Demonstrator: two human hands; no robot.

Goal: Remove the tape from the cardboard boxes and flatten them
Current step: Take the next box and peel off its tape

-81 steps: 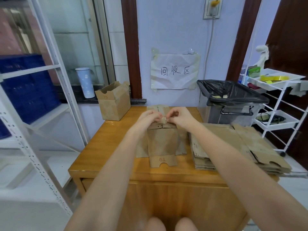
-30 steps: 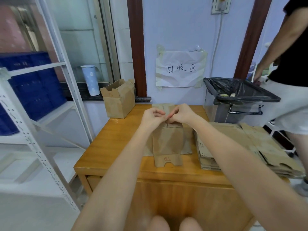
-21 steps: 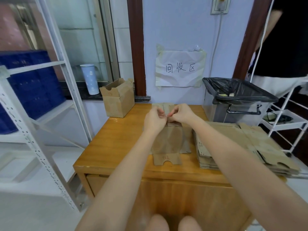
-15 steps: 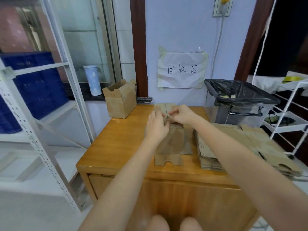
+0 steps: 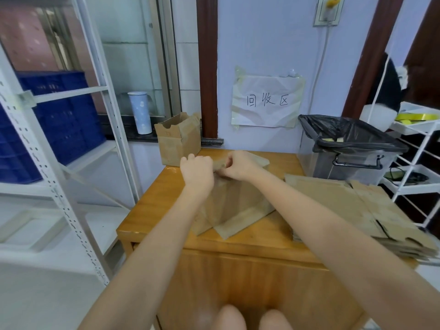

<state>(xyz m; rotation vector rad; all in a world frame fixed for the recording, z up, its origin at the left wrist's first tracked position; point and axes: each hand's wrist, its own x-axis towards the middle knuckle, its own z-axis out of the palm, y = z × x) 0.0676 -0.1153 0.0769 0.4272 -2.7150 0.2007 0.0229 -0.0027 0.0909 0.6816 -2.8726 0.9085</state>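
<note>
A partly opened brown cardboard box (image 5: 235,206) lies on the wooden table (image 5: 152,210), turned at an angle. My left hand (image 5: 197,170) presses down on its top left part. My right hand (image 5: 238,165) pinches something at the box's far edge; whether that is tape or a flap I cannot tell, as the fingers hide it. A stack of flattened boxes (image 5: 357,208) lies on the table's right side. An upright open cardboard box (image 5: 177,139) stands at the table's far left corner.
A bin lined with a black bag (image 5: 350,148) stands at the far right of the table. A white metal shelf (image 5: 62,148) with blue crates rises on the left. A white cart (image 5: 419,148) with yellow tape stands on the right. A paper sign (image 5: 266,101) is taped to the wall.
The box has turned on the table so its near flap now points right. My left hand moved on top of it. The person at the right has stepped almost out of view.
</note>
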